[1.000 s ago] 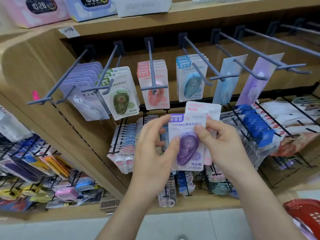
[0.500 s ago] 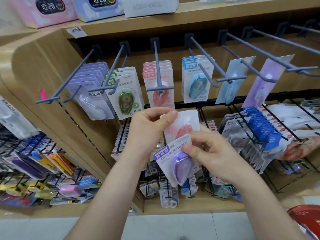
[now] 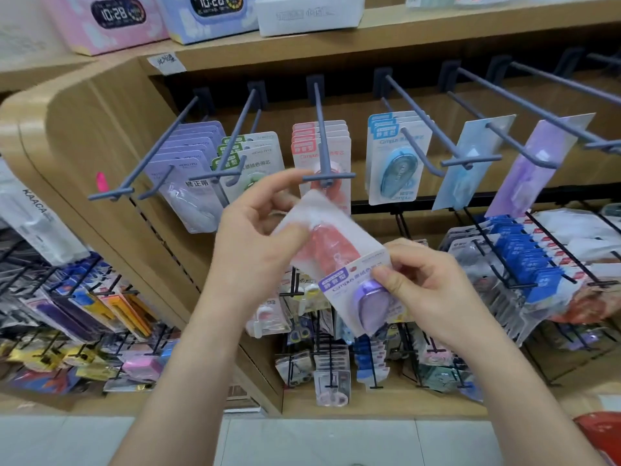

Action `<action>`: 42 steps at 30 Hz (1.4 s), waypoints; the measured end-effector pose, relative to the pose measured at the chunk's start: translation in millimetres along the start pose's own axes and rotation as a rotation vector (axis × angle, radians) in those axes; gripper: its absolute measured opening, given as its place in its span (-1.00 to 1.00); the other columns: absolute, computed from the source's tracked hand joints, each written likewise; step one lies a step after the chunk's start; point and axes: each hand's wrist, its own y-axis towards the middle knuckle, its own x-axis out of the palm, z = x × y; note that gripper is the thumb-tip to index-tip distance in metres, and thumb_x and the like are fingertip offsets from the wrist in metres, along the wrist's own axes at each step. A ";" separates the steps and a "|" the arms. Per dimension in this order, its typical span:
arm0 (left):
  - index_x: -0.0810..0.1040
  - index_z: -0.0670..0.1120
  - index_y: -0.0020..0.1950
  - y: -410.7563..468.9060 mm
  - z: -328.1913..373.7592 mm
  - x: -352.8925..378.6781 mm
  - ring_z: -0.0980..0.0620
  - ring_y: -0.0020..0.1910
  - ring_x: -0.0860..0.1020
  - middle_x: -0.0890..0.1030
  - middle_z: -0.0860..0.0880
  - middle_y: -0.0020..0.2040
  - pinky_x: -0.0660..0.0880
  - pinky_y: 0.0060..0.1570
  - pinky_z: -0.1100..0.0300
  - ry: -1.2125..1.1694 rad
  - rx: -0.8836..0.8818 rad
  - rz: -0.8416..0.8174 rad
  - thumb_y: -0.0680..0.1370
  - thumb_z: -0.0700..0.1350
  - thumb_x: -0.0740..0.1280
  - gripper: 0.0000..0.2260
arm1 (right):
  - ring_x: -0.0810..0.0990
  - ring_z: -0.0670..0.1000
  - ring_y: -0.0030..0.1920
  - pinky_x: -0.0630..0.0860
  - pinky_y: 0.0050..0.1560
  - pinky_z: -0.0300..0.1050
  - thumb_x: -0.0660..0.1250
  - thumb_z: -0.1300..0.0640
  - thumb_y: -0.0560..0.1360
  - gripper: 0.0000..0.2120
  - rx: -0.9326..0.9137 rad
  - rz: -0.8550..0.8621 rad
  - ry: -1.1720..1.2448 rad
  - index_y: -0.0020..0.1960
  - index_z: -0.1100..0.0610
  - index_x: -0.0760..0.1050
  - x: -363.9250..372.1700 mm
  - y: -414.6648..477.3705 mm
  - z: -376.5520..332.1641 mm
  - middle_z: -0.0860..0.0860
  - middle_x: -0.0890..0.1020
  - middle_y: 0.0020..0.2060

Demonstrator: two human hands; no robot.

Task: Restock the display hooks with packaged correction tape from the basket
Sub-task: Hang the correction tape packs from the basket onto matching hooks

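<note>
Hands restock a stationery display: the left hand [image 3: 248, 243], fingers [image 3: 292, 232] pinching the upper end of a pink correction-tape pack [image 3: 332, 243], holds it just below the hook [image 3: 322, 142] of matching pink stock. The right hand [image 3: 433, 294] pinches a purple pack [image 3: 363, 297] marked "Campus". Both look light and stiff-carded, with slippery blisters, and are best held by the card edge. Clock boxes [image 3: 117, 15] above read 10:28.

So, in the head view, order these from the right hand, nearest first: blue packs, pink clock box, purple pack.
1. purple pack: in the right hand.
2. blue packs: on hook above.
3. pink clock box: top shelf, far left.
</note>
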 end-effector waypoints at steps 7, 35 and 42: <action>0.71 0.12 0.04 -9.6 7.2 -20.0 0.24 -0.04 0.64 0.70 0.19 -0.05 0.53 -0.06 0.26 0.390 -0.139 -0.458 0.33 0.13 0.54 -0.69 | 0.56 -0.05 -0.08 0.45 -0.07 -0.22 0.31 0.14 0.49 -0.86 -0.159 -0.196 -0.319 -0.20 0.15 0.59 -9.3 9.5 -21.0 -0.10 0.56 -0.14; 0.64 0.02 -0.08 21.6 3.2 23.8 0.22 -0.12 0.66 0.68 0.09 -0.12 0.55 -0.23 0.36 -0.003 0.045 0.137 0.51 -0.23 0.45 -0.86 | 0.67 -0.01 -0.06 0.60 -0.02 0.06 0.29 0.08 0.54 -0.81 0.016 -0.014 -0.006 -0.02 0.14 0.64 14.4 12.9 -13.5 -0.03 0.71 -0.12; 0.66 0.05 -0.18 29.7 -2.1 25.0 0.10 -0.08 0.68 0.71 0.05 -0.14 0.60 -0.21 0.21 -0.144 -0.091 0.149 0.52 -0.22 0.43 -0.83 | 0.68 0.04 -0.07 0.63 -0.05 0.20 0.31 0.19 0.60 -0.87 0.087 0.008 0.022 0.00 0.13 0.64 15.7 15.6 -12.5 -0.01 0.72 -0.13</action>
